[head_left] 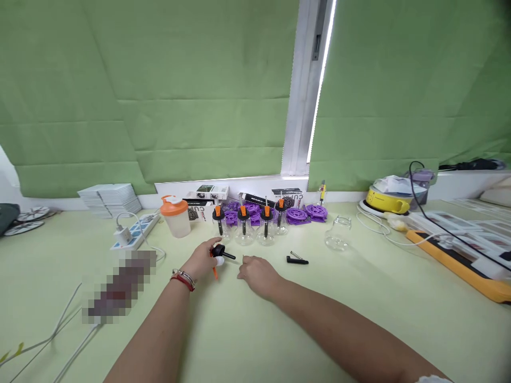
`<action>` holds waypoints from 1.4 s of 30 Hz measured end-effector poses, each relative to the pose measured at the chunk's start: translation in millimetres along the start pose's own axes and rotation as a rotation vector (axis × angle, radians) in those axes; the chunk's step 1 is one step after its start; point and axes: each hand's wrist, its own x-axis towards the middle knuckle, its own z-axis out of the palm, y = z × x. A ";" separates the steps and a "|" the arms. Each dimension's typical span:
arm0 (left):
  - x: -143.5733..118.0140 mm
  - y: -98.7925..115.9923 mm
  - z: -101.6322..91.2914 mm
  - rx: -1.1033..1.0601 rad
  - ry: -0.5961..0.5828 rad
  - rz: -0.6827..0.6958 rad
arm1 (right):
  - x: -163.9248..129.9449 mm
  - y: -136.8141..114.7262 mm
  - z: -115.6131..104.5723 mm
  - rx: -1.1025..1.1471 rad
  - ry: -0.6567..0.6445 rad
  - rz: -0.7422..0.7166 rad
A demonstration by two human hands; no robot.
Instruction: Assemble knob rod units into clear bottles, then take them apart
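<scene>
Gripping a black stopper (219, 249) with the left hand (203, 260), thumb and fingers curled nearly closed around it, stem (229, 256) pointing toward the right hand (259, 274). Showing just below the left fingers, an orange lever (215, 273); against them, a white piece (219, 261). Holding the right hand palm down, fingers bent, tips low over the counter (239, 340); cannot tell of anything pinched beneath. Lying near the right hand, off to its right, a black tube-shaped part (297, 261) with a coil spring (296, 255) just beside. Standing beyond both hands, four glass bottles (245, 235) under black-and-orange tops (243, 213), and behind these, purple wheel-shaped parts (296, 215). Placed farther right of the right hand, a clear glass vessel (338, 235); beyond the left hand and leftward, an orange-lidded cup (178, 225).
</scene>
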 end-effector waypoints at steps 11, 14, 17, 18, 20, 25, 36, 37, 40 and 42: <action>-10.4 20.6 15.0 -0.089 -0.170 0.170 | 10.7 -2.6 -25.0 0.450 0.198 0.351; -5.9 11.8 15.1 0.013 -0.164 0.071 | 9.9 8.5 -31.9 0.410 0.325 0.409; 0.6 -0.4 14.6 0.176 -0.113 0.008 | 4.8 22.9 -38.1 0.395 0.414 0.461; 2.5 -3.3 14.9 0.215 -0.102 0.006 | 3.0 26.7 -39.6 0.397 0.439 0.467; 5.4 -6.0 16.4 0.293 -0.060 0.014 | -0.1 31.6 -41.7 0.405 0.475 0.463; 8.2 -3.2 23.2 0.505 0.051 0.023 | -3.0 31.0 -41.7 0.459 0.466 0.427; -13.2 33.4 29.4 0.339 0.064 0.329 | 1.6 17.9 -41.0 0.523 0.379 0.379; -14.6 36.9 30.5 0.279 0.018 0.355 | 2.6 15.5 -41.9 0.534 0.392 0.364; -11.9 35.5 21.1 0.192 0.036 0.343 | 4.7 12.1 -44.4 0.587 0.425 0.315; -6.5 23.6 2.7 0.205 0.130 0.241 | 5.2 15.5 -45.9 0.631 0.434 0.306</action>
